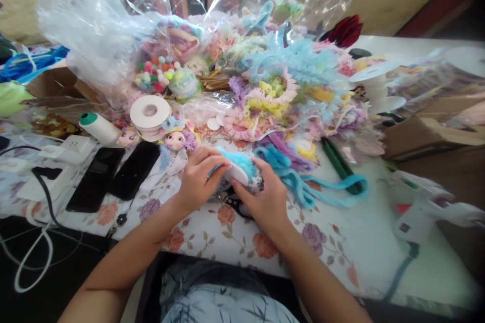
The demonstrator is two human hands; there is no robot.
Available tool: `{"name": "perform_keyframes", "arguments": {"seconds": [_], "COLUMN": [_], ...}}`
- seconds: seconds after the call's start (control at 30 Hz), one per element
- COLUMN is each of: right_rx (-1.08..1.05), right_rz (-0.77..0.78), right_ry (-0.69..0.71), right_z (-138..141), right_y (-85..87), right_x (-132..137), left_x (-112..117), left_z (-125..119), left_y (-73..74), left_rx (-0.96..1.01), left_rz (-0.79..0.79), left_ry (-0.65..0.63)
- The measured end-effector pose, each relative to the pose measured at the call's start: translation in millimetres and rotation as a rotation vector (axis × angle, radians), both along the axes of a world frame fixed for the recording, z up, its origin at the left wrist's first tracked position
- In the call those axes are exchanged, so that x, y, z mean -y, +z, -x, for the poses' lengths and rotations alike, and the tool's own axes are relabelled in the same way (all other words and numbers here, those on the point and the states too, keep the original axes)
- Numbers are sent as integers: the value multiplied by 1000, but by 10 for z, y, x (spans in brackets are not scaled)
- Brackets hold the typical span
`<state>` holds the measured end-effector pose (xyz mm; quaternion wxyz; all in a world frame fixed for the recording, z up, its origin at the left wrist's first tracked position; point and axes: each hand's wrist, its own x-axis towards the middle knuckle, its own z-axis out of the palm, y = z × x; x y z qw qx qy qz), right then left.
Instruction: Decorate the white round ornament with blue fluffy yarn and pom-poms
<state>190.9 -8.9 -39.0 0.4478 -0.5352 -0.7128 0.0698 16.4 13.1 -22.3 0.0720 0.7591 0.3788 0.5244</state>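
- Head view, far left: a white thread spool with a green cap lies on the floral tablecloth, beside a flat white ribbon reel.
- Two black phones lie side by side, screens dark.
- Left hand curls its fingers over the near-left edge of a small white oval piece topped with fluffy blue yarn, pinching it.
- Right hand grips the same piece from the other side, thumb pressed on the white rim; black scissors lie beneath.
- Blue chenille cord trails rightward toward a white glue gun.
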Motion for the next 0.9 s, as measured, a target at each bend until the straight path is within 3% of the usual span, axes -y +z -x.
{"name": "perform_keyframes", "arguments": {"seconds": [0.23,0.5,0.7,0.8,0.9], "right_rx": [1,-272,-360,-390,-385], "right_rz": [-23,348,480,526,509], "right_ry": [35,102,93,85,63], "right_z": [10,42,30,25,31], "right_y": [-16,146,166,154,146], "right_x": [6,30,1,-11,-7], "left_x": [34,28,34,41,36], "left_z": [-9,-20,-24,-14,-7], "left_y": [10,-51,-66,-41,-8], "left_rx": [-49,110,289,300,145], "left_rz": [97,172,307,240,100], "left_ry": [5,-29,-36,-8,38]}}
